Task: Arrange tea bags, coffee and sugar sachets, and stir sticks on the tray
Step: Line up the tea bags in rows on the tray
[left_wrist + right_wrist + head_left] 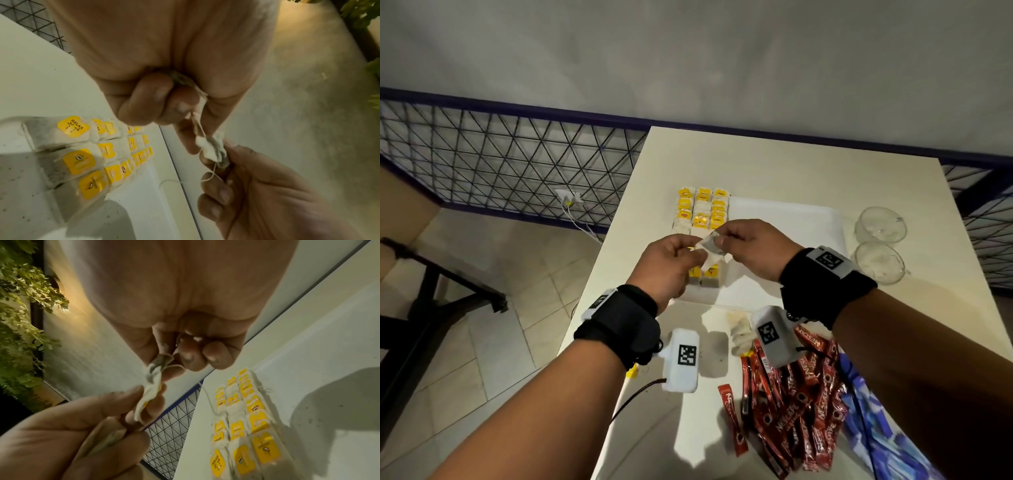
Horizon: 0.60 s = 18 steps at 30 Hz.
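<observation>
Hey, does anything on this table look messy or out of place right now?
Yes. Dark specks dot the white tray beside the rows of tea bags, like spilled tea dust. The red coffee sachets lie in a loose heap on the table, off the tray.

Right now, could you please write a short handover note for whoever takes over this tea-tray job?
Left hand and right hand: both pinch one crumpled white paper tea bag above the tray.
Flat white rectangular tray: yellow-tagged tea bags in three columns fill its left side; the rest is bare.
Still on the cream table: a few loose tea bags, red coffee stick sachets, blue packets at the near right.
Left: place the held bag, the loose bags, then the sachets. Stir sticks not visible.
</observation>
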Each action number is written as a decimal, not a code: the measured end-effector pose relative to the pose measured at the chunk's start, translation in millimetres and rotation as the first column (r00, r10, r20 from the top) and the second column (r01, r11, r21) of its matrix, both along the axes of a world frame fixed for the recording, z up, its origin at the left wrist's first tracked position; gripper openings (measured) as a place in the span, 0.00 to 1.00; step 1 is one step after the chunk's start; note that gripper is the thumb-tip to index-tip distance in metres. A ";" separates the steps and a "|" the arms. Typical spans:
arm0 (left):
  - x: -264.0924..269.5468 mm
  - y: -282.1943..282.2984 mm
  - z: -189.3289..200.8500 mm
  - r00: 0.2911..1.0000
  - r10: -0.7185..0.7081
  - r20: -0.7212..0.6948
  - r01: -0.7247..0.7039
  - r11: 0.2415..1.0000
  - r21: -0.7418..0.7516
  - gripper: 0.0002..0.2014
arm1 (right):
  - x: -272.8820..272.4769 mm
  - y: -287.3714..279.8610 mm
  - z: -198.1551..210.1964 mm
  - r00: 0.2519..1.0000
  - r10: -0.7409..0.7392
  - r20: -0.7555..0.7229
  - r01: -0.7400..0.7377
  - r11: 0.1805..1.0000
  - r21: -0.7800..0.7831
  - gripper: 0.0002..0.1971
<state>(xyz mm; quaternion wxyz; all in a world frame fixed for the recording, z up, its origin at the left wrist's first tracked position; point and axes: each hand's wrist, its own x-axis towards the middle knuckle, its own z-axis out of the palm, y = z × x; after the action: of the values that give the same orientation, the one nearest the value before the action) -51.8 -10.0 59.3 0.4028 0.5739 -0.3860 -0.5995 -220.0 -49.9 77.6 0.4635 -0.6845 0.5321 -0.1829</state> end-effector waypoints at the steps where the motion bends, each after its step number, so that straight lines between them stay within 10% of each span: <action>1: -1.6 0.6 0.2 1.000 0.023 0.006 -0.023 1.000 -0.001 0.06 | -1.5 0.4 0.5 1.000 -0.006 0.000 0.006 1.000 0.007 0.11; 18: 7.7 -9.4 29.8 1.000 0.002 0.022 -0.002 1.000 -0.022 0.14 | 6.8 3.9 14.5 0.997 0.040 -0.063 -0.052 0.977 -0.205 0.05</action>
<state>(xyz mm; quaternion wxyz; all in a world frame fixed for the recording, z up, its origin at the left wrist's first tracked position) -44.0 -19.4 89.1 0.4053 0.5765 -0.3966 -0.5883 -213.1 -46.0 92.1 0.3784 -0.7460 0.5077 -0.2062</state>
